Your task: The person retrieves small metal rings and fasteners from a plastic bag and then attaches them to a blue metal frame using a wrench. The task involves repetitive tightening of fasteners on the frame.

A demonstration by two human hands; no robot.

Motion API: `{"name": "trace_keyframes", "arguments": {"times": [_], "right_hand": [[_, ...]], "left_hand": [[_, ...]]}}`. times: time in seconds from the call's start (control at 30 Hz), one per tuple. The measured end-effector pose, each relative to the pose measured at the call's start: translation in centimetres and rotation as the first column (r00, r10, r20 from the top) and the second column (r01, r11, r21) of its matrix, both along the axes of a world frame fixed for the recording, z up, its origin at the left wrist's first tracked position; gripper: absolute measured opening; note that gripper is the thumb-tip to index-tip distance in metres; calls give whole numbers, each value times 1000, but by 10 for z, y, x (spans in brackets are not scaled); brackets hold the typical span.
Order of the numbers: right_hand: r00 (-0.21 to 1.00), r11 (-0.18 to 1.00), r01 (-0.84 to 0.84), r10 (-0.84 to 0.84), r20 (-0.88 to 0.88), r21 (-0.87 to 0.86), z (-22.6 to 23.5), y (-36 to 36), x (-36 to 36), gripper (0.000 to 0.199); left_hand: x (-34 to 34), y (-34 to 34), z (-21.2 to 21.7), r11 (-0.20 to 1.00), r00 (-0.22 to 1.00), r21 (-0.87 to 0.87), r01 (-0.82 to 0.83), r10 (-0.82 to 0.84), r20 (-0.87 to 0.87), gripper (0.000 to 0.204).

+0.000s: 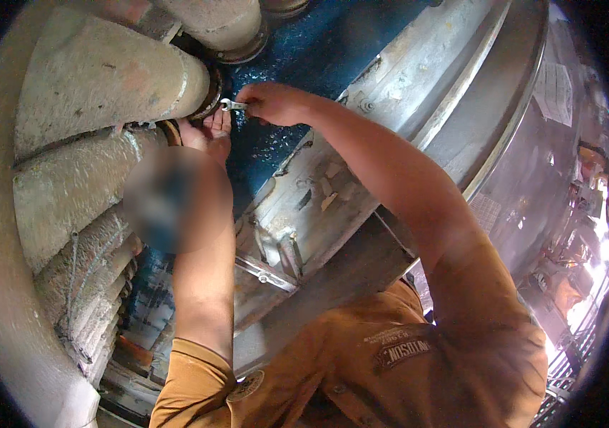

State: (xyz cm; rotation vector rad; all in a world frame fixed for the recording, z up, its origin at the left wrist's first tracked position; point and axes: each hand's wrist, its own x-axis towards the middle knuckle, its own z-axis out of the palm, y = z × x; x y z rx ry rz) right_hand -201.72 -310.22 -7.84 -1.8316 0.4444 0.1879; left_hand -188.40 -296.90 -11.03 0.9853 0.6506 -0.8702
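Note:
My right hand (272, 102) is raised and shut on a small silver wrench (233, 105). The wrench's open end sits at the rusty flange (212, 89) where a thick grey pipe (105, 78) ends. My left hand (208, 134) reaches up just below that flange, palm toward me. Its fingers are spread and rest against the flange's lower edge, with nothing seen in it. The two hands are a short span apart, with the wrench between them. Both forearms come up from my orange shirt (361, 364).
A blue machine body (333, 50) lies behind the hands. A broad grey metal casing (418, 78) with bolts curves across the right. Several more grey pipes (69, 192) stack down the left. A bright, cluttered workshop area (582, 271) shows at far right.

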Motion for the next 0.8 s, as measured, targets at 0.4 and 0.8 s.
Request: {"name": "trace_keyframes", "arguments": {"times": [0.4, 0.8], "right_hand": [[995, 945, -80, 55, -86, -316, 6, -7, 52, 38], [986, 868, -158, 112, -124, -471, 0, 3, 62, 42]], "left_hand": [[9, 6, -6, 980, 979, -82, 182, -173, 105, 34], [6, 5, -3, 967, 960, -25, 253, -247, 132, 37]]}}
